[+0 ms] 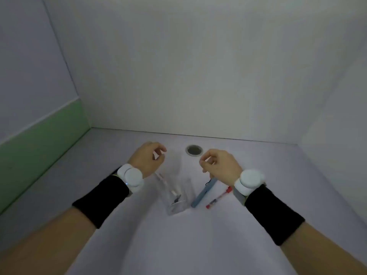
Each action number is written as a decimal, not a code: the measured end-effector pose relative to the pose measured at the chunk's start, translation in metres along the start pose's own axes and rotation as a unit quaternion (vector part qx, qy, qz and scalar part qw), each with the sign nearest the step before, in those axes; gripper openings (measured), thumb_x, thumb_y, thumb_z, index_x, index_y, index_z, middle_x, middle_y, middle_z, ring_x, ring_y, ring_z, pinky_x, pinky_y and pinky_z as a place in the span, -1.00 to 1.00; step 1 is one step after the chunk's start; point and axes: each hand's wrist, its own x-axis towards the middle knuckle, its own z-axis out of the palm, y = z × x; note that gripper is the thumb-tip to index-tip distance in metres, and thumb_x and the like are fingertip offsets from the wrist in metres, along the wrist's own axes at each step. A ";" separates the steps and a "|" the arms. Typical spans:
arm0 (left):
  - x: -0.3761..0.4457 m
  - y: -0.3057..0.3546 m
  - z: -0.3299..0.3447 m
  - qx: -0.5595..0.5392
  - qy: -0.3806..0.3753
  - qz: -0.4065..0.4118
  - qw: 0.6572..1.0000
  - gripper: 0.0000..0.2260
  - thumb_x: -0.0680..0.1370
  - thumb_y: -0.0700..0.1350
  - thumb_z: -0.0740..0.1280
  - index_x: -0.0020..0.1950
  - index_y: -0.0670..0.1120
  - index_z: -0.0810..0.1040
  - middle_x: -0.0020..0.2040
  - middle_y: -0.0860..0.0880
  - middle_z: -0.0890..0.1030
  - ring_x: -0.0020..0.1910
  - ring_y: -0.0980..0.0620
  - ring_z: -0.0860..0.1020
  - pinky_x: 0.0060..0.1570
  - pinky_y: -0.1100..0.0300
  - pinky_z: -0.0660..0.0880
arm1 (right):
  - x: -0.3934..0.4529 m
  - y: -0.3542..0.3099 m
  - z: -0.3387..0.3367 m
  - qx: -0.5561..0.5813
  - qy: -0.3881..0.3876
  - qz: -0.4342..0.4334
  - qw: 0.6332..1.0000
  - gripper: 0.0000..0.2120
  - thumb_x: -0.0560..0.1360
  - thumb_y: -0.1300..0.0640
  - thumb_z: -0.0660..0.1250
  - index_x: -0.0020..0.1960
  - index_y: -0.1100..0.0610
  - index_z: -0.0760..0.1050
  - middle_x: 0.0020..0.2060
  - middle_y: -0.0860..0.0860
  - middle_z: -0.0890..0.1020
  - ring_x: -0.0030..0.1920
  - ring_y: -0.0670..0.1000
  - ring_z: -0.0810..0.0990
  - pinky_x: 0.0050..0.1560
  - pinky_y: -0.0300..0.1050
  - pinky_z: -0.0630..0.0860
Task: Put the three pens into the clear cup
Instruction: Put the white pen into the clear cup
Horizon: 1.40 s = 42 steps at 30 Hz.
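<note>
Right of the clear plastic cup, a light-blue pen is lying below the right hand, whose fingers are hanging slack and empty.

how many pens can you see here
3. A clear pen stands tilted inside the clear cup; a blue pen lies on the table just right of the cup; a red-capped pen lies right of the blue one. None appears hidden.

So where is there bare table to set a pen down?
Free: the table nearer than the clear cup, and the stretch from the left hand to the green wall. Crowded: right of the cup, blue pen and red-capped pen by the right hand.
</note>
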 end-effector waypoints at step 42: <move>-0.062 0.019 0.017 -0.170 -0.167 -0.139 0.961 -0.60 0.51 0.18 0.30 0.07 -0.14 0.63 -0.08 -0.10 0.60 -0.30 0.01 0.56 -0.29 0.20 0.60 | -0.046 0.012 0.058 0.100 -0.155 0.032 0.982 -0.32 0.44 -0.15 0.41 0.46 0.06 0.30 -0.01 0.18 0.73 -0.25 0.19 0.65 -0.33 0.04 0.49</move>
